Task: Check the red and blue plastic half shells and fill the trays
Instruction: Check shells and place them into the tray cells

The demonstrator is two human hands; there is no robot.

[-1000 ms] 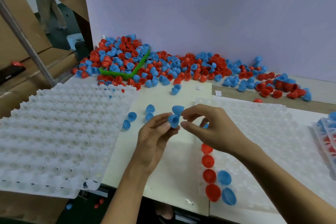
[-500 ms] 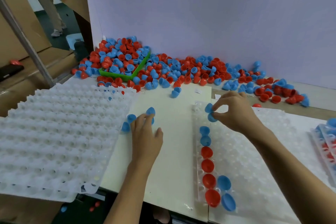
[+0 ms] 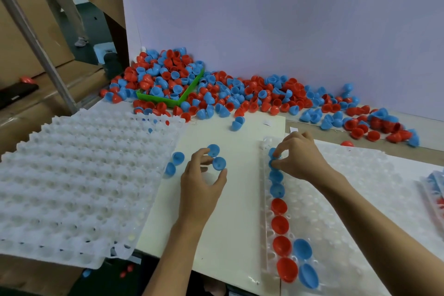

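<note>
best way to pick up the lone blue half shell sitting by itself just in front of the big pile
Judging by its pose, the lone blue half shell lies tipped on its side on the bare board, apart from the pile. Come down from above and pinch across its rim edge, thumb on one side, finger on the other; the smooth dome would likely slip.

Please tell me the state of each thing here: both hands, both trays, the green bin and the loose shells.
Left hand: pinches a blue shell, lifted off the board.
Right hand: sets a blue shell into the right tray.
Right tray: mostly unfilled; one column of reds and blues, two blues beside it.
Left tray: almost unfilled.
Green bin: heaped with shells.
Pile: loose along the wall.
</note>
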